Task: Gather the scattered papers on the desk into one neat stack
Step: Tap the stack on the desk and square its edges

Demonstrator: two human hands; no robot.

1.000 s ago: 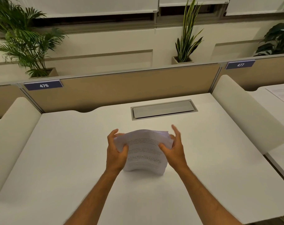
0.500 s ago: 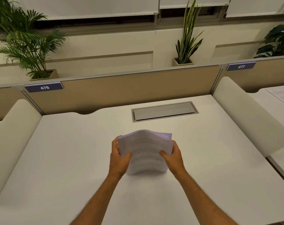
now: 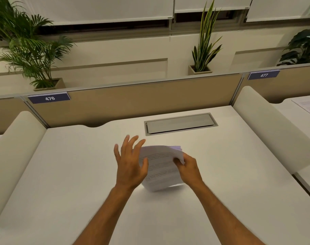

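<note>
Left hand [image 3: 131, 165], half a second ago clasping the papers [image 3: 161, 169], has now let go, fingers spread beside the left edge. Right hand [image 3: 188, 169] alone grips the bundle, standing on edge mid-desk [image 3: 62, 174]. Judged: squaring the stack, nearly done.

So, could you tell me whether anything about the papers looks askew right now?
Yes: the paper stack stands tilted on the desk, bowed, its top edges uneven; only the right hand grips it.
</note>
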